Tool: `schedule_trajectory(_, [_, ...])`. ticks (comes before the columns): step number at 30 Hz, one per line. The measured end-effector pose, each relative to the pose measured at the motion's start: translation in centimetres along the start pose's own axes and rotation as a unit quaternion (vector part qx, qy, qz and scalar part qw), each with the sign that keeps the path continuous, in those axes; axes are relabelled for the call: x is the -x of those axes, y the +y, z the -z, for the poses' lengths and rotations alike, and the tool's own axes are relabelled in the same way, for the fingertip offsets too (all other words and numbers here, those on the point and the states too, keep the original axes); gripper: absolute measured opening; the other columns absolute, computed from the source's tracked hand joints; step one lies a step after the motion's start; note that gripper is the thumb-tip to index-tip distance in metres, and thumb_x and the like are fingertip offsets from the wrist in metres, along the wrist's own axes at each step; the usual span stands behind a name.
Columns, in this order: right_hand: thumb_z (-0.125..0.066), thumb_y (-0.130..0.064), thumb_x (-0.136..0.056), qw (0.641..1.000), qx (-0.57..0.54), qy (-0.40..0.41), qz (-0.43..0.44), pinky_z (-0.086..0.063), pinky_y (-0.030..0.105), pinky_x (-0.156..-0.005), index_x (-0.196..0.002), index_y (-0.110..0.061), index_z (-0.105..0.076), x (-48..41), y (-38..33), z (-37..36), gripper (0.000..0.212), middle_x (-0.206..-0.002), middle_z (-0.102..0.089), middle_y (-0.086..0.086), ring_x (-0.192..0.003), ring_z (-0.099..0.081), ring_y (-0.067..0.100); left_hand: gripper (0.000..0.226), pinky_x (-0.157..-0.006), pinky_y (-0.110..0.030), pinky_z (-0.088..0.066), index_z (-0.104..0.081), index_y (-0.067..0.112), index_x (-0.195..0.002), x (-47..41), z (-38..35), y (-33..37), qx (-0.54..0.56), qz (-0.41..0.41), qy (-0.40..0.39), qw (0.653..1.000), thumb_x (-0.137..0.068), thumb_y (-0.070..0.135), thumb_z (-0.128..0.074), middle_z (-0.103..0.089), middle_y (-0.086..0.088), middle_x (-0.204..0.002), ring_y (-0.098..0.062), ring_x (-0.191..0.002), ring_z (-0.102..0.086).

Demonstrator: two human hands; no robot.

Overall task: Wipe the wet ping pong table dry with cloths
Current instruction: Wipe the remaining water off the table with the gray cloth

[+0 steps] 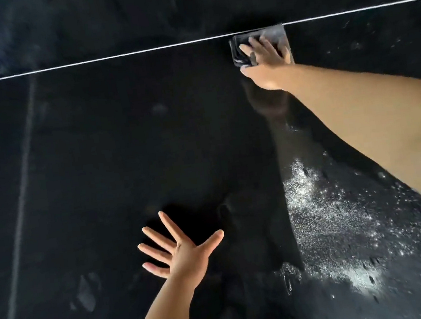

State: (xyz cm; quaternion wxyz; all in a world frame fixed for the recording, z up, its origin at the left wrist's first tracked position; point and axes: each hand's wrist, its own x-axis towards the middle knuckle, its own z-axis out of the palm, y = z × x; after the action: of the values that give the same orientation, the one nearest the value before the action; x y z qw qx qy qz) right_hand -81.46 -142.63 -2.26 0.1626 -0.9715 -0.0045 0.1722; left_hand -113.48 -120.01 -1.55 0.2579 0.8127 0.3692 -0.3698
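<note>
The right hand (pixel 265 55) presses flat, straight fingers on the grey cloth (pixel 275 36) far out on the bench (pixel 96 146), against the white line (pixel 112 58). The glistening wet patch (pixel 331 224) lies nearer the person, under that forearm, so the stroke should pull back toward it; the left hand (pixel 181 253) is splayed, holding nothing

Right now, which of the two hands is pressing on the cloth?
The right hand, stretched far out, presses flat on the grey cloth beside the white line. The left hand is spread open, holding nothing.
</note>
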Motion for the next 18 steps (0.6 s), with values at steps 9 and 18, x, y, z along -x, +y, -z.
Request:
schedule_trajectory(9, [-0.022,-0.051,-0.104,0.984,0.114,-0.048,0.127,0.006,0.045,-0.123,-0.16,-0.033,0.002,5.6,0.4,-4.3,0.063,-0.168,0.011,-0.008,-0.153,0.017,0.012,0.133,-0.116,-0.058,0.022,0.047,0.04,-0.139,-0.1,0.2,0.1,-0.019,0.001,-0.002,1.0,-0.07,0.087,-0.057,0.053,-0.005,-0.149,-0.033,-0.138,0.047])
schedule_trajectory(18, [-0.025,-0.051,-0.104,0.983,0.09,-0.083,0.135,0.012,0.044,-0.122,-0.159,-0.031,0.008,23.3,-1.9,-11.1,0.067,-0.166,0.017,-0.008,-0.151,0.022,0.013,0.135,-0.116,-0.062,0.018,0.039,0.036,-0.146,-0.1,0.2,-0.3,-0.039,-0.017,0.017,0.999,-0.066,0.092,-0.054,0.045,-0.011,-0.155,-0.039,-0.143,0.039])
